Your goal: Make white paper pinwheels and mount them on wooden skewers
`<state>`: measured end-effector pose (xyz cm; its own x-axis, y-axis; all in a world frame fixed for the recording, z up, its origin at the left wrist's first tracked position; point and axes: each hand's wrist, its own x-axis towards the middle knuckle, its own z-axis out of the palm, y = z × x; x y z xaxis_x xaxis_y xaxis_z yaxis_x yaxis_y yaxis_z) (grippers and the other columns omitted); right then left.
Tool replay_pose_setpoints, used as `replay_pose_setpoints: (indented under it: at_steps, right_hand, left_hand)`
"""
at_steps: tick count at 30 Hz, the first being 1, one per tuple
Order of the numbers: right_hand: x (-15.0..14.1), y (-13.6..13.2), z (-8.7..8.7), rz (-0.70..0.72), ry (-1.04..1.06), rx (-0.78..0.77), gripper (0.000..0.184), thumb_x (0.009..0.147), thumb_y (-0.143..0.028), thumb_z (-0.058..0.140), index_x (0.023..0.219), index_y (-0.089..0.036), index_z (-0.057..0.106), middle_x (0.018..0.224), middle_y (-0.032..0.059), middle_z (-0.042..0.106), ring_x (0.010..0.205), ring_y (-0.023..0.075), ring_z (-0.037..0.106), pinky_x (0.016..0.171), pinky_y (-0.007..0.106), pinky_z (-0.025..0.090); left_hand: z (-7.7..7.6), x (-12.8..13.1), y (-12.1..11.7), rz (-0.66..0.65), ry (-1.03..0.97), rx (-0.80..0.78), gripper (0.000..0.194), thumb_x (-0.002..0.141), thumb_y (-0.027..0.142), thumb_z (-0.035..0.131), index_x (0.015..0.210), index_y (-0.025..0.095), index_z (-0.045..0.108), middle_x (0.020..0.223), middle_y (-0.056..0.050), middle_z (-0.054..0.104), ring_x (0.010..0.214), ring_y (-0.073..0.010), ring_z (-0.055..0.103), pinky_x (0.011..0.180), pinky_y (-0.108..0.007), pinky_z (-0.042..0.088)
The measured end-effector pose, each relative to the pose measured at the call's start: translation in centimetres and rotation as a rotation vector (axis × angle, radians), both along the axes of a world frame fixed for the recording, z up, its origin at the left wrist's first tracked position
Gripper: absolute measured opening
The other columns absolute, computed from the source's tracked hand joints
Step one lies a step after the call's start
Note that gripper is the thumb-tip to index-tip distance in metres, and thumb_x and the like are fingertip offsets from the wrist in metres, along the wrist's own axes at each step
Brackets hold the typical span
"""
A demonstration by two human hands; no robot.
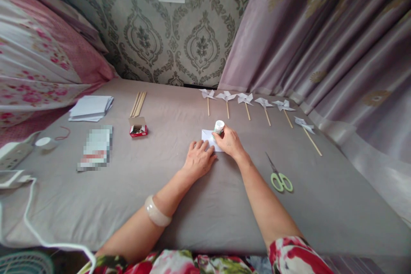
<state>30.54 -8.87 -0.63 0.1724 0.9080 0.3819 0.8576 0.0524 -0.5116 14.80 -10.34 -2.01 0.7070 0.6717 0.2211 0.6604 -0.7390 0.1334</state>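
White paper (206, 134) lies flat on the grey cloth (154, 150) in front of you, partly under your hands. Your R hand (231, 142) has its grip clamped on the glue stick (219, 126), approx. upright over the paper; can't tell if its tip touches. Your L hand (198, 159) is palm down at the paper's near-L side, grip apart, fingers a bit spread. Scissors (281, 182) lie R of you, blades pointing away. Far side, centre to R: 6 pinwheels (245, 99) in a row. On your L: loose sticks (138, 104) just beyond an open red box (138, 131), then a paper stack (90, 107) w/ a blurred packet (96, 147) nearer you.
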Motion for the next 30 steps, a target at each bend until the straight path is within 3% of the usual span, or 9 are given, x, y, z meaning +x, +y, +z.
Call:
replay_pose_setpoints:
  at_steps: [6, 11, 15, 18, 22, 30]
  right_hand:
    - [-0.3, -0.2, 0.1, 0.068, -0.024, 0.000, 0.012, 0.080, -0.028, 0.057, 0.084, -0.017, 0.059, 0.082, 0.0094, 0.068, 0.076, 0.0197, 0.062, 0.070, 0.027, 0.043]
    - [0.3, 0.2, -0.4, 0.014, 0.008, 0.008, 0.016, 0.079, -0.031, 0.057, 0.082, -0.016, 0.060, 0.076, 0.0096, 0.067, 0.071, 0.0200, 0.061, 0.067, 0.028, 0.043]
    - [0.8, 0.1, 0.1, -0.029, 0.025, 0.002, 0.016, 0.078, -0.032, 0.059, 0.080, -0.016, 0.060, 0.074, 0.0085, 0.067, 0.066, 0.0190, 0.060, 0.066, 0.028, 0.043]
    - [0.6, -0.1, 0.5, 0.016, 0.042, -0.018, 0.016, 0.078, -0.032, 0.059, 0.080, -0.017, 0.059, 0.072, 0.0071, 0.066, 0.064, 0.0175, 0.059, 0.064, 0.027, 0.043]
    - [-0.1, -0.1, 0.2, 0.103, 0.016, -0.015, 0.014, 0.079, -0.029, 0.057, 0.084, -0.016, 0.059, 0.077, 0.0078, 0.067, 0.069, 0.0179, 0.060, 0.067, 0.027, 0.043]
    - [0.1, 0.1, -0.3, 0.060, 0.020, 0.018, 0.015, 0.081, -0.029, 0.055, 0.089, -0.017, 0.059, 0.085, 0.0092, 0.067, 0.078, 0.0200, 0.061, 0.072, 0.029, 0.044]
  left_hand:
    - [-0.1, 0.0, 0.0, -0.008, -0.017, 0.005, 0.033, 0.092, 0.039, 0.042, 0.114, 0.020, 0.057, 0.120, -0.012, 0.056, 0.115, -0.0266, 0.046, 0.097, -0.044, 0.033]
    - [0.0, 0.0, 0.0, -0.006, -0.016, 0.007, 0.032, 0.092, 0.039, 0.041, 0.113, 0.021, 0.057, 0.119, -0.011, 0.057, 0.114, -0.0267, 0.046, 0.098, -0.045, 0.032]
    - [-0.2, -0.1, -0.1, 0.001, -0.020, 0.001, 0.032, 0.092, 0.039, 0.041, 0.115, 0.021, 0.056, 0.126, -0.011, 0.054, 0.117, -0.0271, 0.045, 0.098, -0.046, 0.032]
    - [-0.1, -0.1, -0.1, -0.001, -0.025, -0.011, 0.032, 0.092, 0.039, 0.041, 0.114, 0.020, 0.055, 0.133, -0.012, 0.049, 0.118, -0.0274, 0.044, 0.095, -0.045, 0.035]
    - [0.0, 0.1, -0.1, -0.004, -0.010, -0.007, 0.030, 0.091, 0.038, 0.043, 0.110, 0.020, 0.056, 0.128, -0.011, 0.053, 0.115, -0.0278, 0.045, 0.094, -0.045, 0.035]
    - [-0.3, 0.2, 0.0, -0.002, -0.024, 0.010, 0.028, 0.091, 0.040, 0.043, 0.108, 0.022, 0.056, 0.123, -0.010, 0.055, 0.114, -0.0274, 0.045, 0.095, -0.046, 0.033]
